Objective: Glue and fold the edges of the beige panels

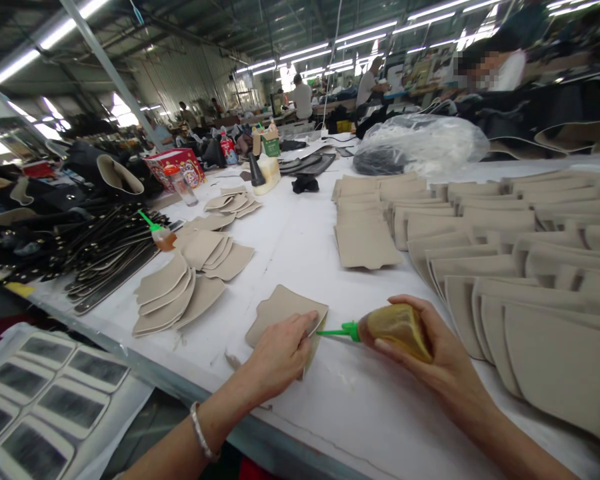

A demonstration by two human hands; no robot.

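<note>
A beige leather piece [280, 310] lies on the white table [360, 413] near the front edge. My left hand [280, 357] rests on its right edge, fingers curled and pressing it down. My right hand [425, 353] grips a squeeze bottle of amber glue [397, 330], laid sideways. Its green nozzle [337, 331] points left and meets the piece's edge beside my left fingertips.
Overlapping rows of beige pieces [505, 253] cover the right of the table. Fanned stacks of curved pieces [185, 280] lie to the left, with a second glue bottle [160, 235] and black studded straps [105, 257]. A plastic bag [420, 143] sits behind. People work at far tables.
</note>
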